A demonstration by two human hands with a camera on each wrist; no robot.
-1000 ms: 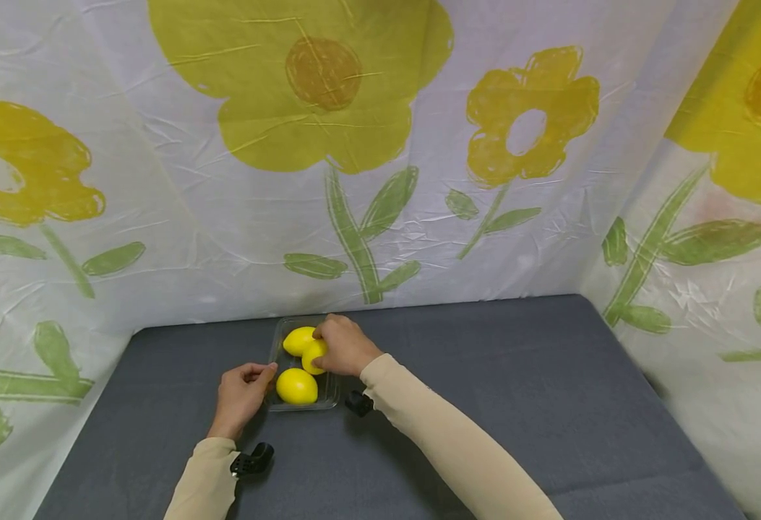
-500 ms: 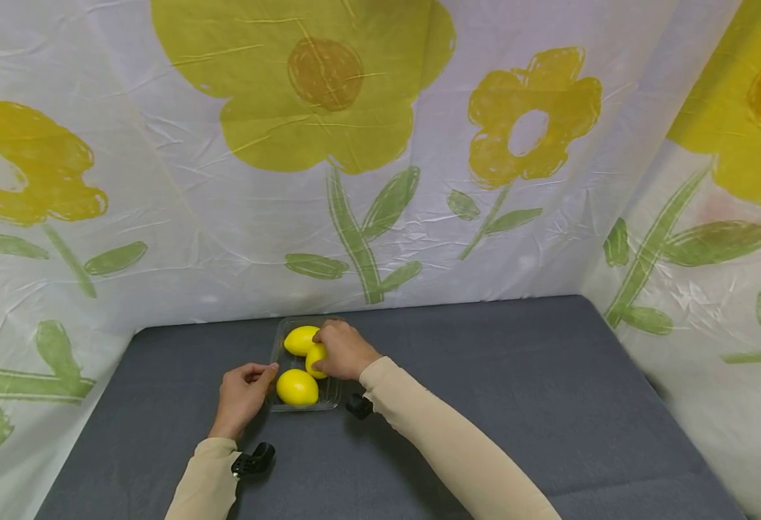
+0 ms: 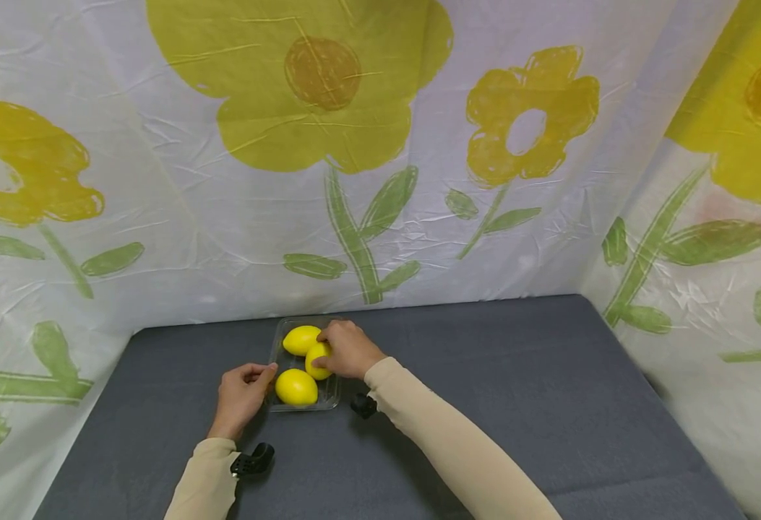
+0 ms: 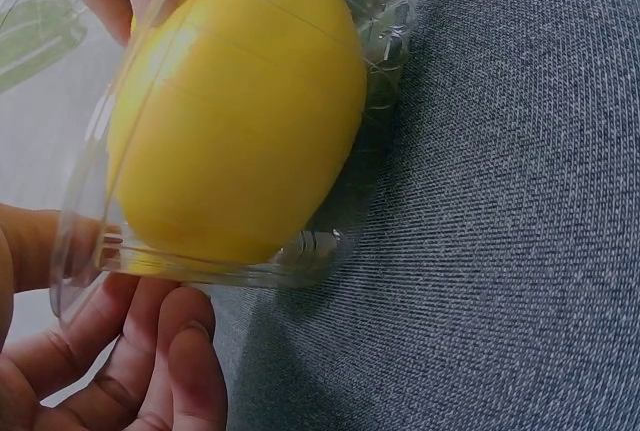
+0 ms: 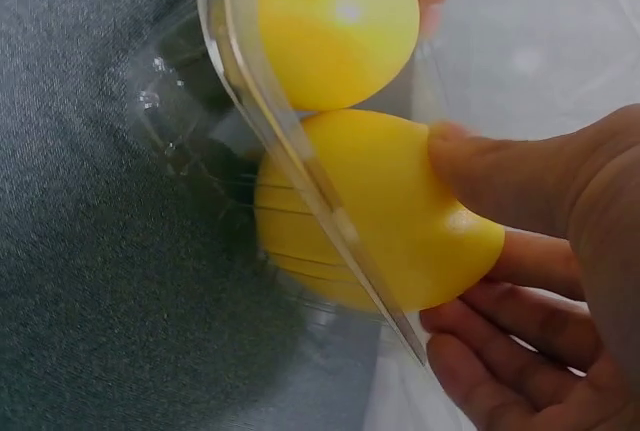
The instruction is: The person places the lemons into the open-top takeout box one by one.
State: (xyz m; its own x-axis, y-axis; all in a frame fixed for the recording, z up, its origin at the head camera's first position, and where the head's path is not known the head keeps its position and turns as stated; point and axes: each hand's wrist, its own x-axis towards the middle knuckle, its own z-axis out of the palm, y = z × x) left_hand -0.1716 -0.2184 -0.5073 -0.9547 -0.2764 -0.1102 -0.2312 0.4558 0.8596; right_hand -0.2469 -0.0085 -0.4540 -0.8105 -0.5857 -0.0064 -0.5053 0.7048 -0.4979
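Observation:
A clear plastic tray (image 3: 302, 409) stands near the table's back edge, holding three yellow lemons. My left hand (image 3: 240, 397) pinches the tray's left rim between thumb and fingers; the left wrist view shows the thumb (image 4: 45, 246) and fingertips on either side of that rim. With thumb and fingers my right hand (image 3: 350, 350) grips one lemon (image 3: 318, 361) at the tray's right side. That lemon sits low, partly behind the tray wall in the right wrist view. Another lemon (image 3: 298, 341) lies behind it, and the third lemon (image 3: 296, 388) rests at the near end.
Dark grey cloth covers the table (image 3: 497, 404). Behind it hangs a white curtain (image 3: 224, 238) printed with yellow flowers, which continues along both sides. A black wrist camera (image 3: 253, 460) is on the left sleeve and another wrist camera (image 3: 363, 405) on the right.
My right hand and its lemon have shifted slightly right and nearer, opening more view of the lemon behind. The left hand and tray stay in place.

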